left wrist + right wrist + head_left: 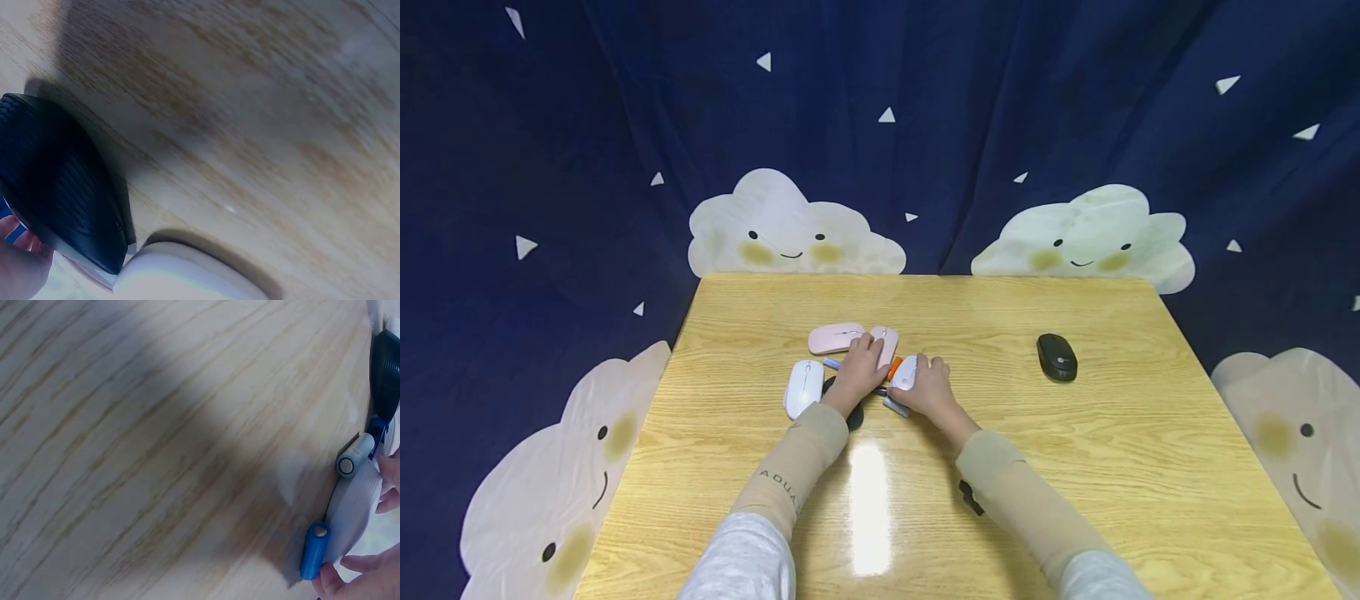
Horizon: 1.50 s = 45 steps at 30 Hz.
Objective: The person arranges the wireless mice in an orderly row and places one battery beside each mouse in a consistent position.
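Observation:
At the cluster on the table, my left hand (859, 367) reaches over and holds the lower end of an upright-lying pink mouse (886, 340); its grip is partly hidden. Close beside it, my right hand (925, 388) grips a white mouse (904, 372), thumb and fingers on opposite sides. A short orange cylinder (894, 368) lies between the two mice. Just below sits a silver battery-like cylinder (897, 407). The right wrist view shows a blue cylinder (314, 553) against the white mouse, touching my right fingertips (328, 584). Partly under my left wrist is a black mouse (56, 181).
Another pink mouse (835, 338) lies behind my left hand, and a white mouse (806, 387) to its left. A thin blue item (831, 362) shows between them. Further right on the wooden table (1120, 433) lies a separate black mouse (1057, 357). A dark blue curtain (880, 50) hangs behind.

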Tool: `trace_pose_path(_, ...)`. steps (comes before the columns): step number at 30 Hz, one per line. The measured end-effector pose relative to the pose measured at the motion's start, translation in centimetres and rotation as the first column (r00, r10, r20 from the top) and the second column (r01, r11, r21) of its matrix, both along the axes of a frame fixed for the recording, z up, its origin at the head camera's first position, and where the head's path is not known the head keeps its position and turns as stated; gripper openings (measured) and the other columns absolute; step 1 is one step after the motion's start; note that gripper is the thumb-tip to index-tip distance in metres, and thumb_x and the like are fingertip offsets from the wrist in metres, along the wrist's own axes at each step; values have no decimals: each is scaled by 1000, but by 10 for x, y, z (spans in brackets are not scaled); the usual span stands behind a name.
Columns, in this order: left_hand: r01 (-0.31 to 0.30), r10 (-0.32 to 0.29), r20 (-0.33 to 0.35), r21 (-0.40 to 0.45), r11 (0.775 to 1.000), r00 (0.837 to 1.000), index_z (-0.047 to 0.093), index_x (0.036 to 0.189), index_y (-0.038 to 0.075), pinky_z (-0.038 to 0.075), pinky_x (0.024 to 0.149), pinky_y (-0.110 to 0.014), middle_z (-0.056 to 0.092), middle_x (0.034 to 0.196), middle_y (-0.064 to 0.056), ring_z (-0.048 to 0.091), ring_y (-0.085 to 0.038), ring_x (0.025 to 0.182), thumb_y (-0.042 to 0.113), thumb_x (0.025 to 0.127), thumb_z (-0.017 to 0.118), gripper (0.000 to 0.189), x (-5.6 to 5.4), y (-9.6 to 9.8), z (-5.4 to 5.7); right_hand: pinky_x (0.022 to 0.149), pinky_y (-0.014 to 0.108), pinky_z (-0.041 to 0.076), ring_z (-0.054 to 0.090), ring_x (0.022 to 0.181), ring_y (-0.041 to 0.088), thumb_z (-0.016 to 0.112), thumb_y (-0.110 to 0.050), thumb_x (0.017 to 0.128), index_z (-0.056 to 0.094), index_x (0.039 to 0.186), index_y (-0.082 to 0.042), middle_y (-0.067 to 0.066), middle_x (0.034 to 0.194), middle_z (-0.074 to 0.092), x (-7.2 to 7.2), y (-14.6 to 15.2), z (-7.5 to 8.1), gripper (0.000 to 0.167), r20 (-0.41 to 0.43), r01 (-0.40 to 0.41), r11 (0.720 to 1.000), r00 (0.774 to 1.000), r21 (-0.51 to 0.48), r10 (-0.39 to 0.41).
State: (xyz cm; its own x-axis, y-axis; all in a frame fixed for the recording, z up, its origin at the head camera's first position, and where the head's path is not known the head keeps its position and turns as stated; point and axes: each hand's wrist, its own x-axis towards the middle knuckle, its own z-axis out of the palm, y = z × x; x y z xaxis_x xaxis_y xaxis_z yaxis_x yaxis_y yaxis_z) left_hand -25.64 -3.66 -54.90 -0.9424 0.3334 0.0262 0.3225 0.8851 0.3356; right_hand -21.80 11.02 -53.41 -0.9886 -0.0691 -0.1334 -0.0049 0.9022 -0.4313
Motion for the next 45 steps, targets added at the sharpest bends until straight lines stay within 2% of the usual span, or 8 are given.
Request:
trace_pose_path(7, 8, -8, -24, 9, 1000, 1000, 45, 131, 1, 37, 98, -38, 44, 123, -17, 41, -31, 114, 28, 88, 59, 53, 1, 0, 0, 82, 41, 44, 43, 106, 38, 73, -45, 69, 40, 128, 9, 28, 115, 44, -2, -2, -3, 86, 17, 7, 1000, 1000, 20, -8)
trace_pose_path(14, 8, -8, -25, 7, 1000, 1000, 45, 131, 0, 37, 97, -38, 44, 123, -17, 41, -31, 113, 28, 88, 58, 53, 1, 0, 1, 82, 41, 45, 42, 106, 37, 73, -45, 69, 39, 130, 8, 28, 117, 42, -3, -2, -2, 88, 38, 25, 1000, 999, 12, -26)
trace_pose_path(28, 20, -19, -36, 20, 1000, 999, 46, 130, -1, 36, 98, -38, 44, 122, -18, 41, -32, 112, 27, 88, 60, 53, 1, 0, 0, 79, 40, 47, 42, 103, 36, 76, -42, 65, 39, 130, 8, 28, 115, 42, -3, 1, -2, 90, 14, 67, 997, 998, -50, -67)
trace_pose_path(34, 14, -14, -34, 20, 1000, 999, 46, 130, 0, 36, 98, -38, 43, 123, -18, 41, -32, 114, 27, 88, 59, 52, 1, 0, 0, 84, 43, 46, 42, 109, 39, 77, -39, 65, 36, 133, 8, 31, 122, 39, -10, 12, 8, 92, -21, 80, 992, 996, -101, -83)
trace_pose_path(40, 6, -6, -6, 7, 1000, 1000, 45, 132, 1, 36, 98, -38, 42, 125, -18, 40, -31, 116, 30, 89, 57, 53, 2, 0, 2, 90, 46, 42, 38, 115, 40, 77, -34, 67, 31, 136, 6, 31, 129, 33, -24, 34, 23, 92, -40, 78, 986, 996, -147, -85)
trace_pose_path(45, 9, -9, -11, 20, 1000, 1000, 45, 132, 0, 37, 97, -38, 43, 124, -18, 40, -32, 115, 29, 89, 57, 53, 2, 0, 3, 94, 48, 39, 34, 118, 42, 78, -27, 67, 29, 137, 7, 31, 133, 29, -36, 55, 32, 92, -64, 56, 987, 996, -149, -66)
